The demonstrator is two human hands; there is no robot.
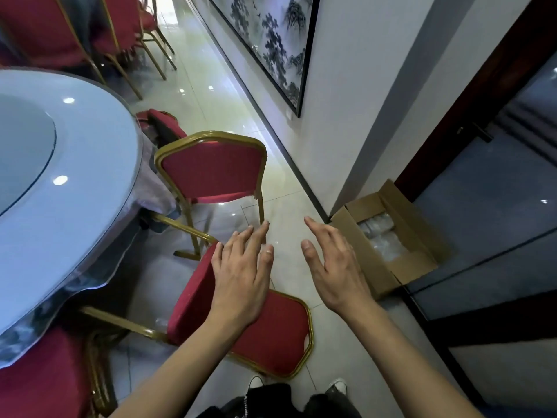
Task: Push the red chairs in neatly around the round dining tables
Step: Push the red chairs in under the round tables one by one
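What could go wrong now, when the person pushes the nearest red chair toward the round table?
1. The nearest chair stands at an angle to the round table; a push may drive its legs into the next chair.
2. Both hands, left and right, are open with no grip yet, so the push may slip.
3. The open cardboard box lies near the feet and could trip the person.

Both hands, left hand (241,276) and right hand (334,267), hover open-fingered above the nearest red chair (271,333); round counter (75,206) to their left.
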